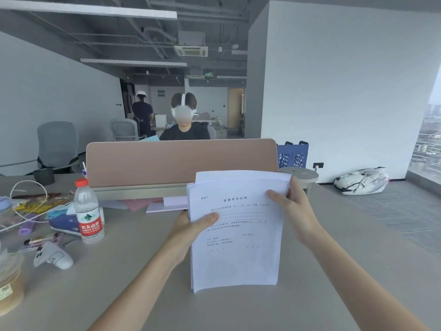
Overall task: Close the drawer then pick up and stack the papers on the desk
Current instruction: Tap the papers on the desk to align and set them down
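Note:
A stack of white printed papers (pixel 238 247) stands upright on its bottom edge on the grey desk (pixel 334 271), tilted slightly toward me. My left hand (pixel 191 225) grips the stack's left edge, thumb across the front sheet. My right hand (pixel 296 209) holds the upper right edge, thumb on the front. The top sheets sit slightly uneven. More sheets, pink (pixel 140 203) and white (pixel 167 206), lie flat on the desk behind the stack at the foot of the divider. No drawer is in view.
A brown divider panel (pixel 181 161) crosses the desk's far side; a person sits behind it. To the left stand a water bottle (pixel 88 215), a white controller (pixel 53 255), cables, clutter and a jar (pixel 9 283). A bag (pixel 361 180) lies on the floor at right.

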Tool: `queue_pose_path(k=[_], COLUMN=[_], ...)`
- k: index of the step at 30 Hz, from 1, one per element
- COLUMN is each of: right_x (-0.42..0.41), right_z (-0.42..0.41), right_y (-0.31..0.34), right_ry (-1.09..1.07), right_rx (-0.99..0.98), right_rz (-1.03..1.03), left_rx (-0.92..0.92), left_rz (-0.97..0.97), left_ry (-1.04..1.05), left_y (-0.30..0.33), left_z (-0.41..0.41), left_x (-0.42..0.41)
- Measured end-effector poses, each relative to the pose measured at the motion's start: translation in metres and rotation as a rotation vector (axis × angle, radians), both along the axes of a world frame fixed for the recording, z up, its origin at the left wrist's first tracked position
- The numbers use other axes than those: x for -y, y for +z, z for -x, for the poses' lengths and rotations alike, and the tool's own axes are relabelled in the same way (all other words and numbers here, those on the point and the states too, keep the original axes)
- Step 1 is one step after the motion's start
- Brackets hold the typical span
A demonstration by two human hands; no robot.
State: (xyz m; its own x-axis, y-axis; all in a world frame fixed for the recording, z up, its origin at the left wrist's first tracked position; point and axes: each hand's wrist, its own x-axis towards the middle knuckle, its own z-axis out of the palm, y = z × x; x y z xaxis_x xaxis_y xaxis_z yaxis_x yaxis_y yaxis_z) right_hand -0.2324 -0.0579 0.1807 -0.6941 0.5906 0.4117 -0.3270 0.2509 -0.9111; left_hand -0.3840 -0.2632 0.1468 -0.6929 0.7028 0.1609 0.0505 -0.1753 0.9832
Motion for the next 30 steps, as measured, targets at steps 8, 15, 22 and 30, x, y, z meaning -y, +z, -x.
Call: queue_pose_path(k=[8,15,22,30], right_x=[-0.006,-0.010,-0.009,-0.011], right_z=[0.004,0.006,0.008,0.008], right_y=[0.013,0.012,0.010,-0.011], right_ry=[-0.034,-0.167,-0.205,-0.003], right_rx=[0.019,0.104,0.057,0.022], right_rz=[-0.358,-0.666,-0.817,-0.242], left_rx=[0.036,0.040,0.043,0.062], left_rz=[-0.018,-0.017,-0.016,-0.012], left_ry=[0.024,-0.001,-0.021,-0.013], left_y=[0.001,0.002,0.001,-0.011], left_z=[0.002,0.005,0.010,0.011], left_x=[-0.011,-0.010,-0.009,-0.010])
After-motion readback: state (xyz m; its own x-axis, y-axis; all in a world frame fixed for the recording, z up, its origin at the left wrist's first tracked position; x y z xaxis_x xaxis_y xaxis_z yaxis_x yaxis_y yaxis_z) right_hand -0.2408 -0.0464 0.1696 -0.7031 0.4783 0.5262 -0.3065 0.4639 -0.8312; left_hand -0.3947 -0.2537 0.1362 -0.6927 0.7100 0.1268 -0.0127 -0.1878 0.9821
